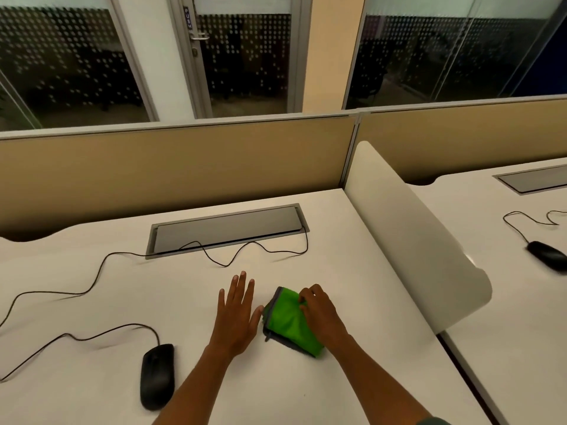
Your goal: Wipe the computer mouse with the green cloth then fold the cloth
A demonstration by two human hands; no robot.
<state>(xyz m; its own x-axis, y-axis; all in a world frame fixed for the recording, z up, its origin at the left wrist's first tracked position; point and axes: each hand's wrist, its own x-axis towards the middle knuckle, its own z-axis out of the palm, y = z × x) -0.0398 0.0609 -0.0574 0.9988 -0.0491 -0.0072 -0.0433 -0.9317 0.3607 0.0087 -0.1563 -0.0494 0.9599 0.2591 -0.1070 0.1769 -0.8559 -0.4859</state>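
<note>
A green cloth (287, 322) with a grey hem lies folded into a small thick rectangle on the white desk (92, 286). My right hand (319, 311) rests on the cloth's right side, fingers curled and pinching its top layer. My left hand (237, 314) lies flat and empty just left of the cloth, fingers spread, thumb almost touching the cloth's edge. A black wired computer mouse (157, 375) sits at the near left, well apart from both hands, with its cable (92, 332) running off to the left.
A second black cable (221, 262) snakes across the desk from a grey cable hatch (227, 228). A white divider panel (408, 237) stands right of the cloth. Beyond it, another desk holds a second black mouse (547, 256). A tan partition (171, 170) closes the back.
</note>
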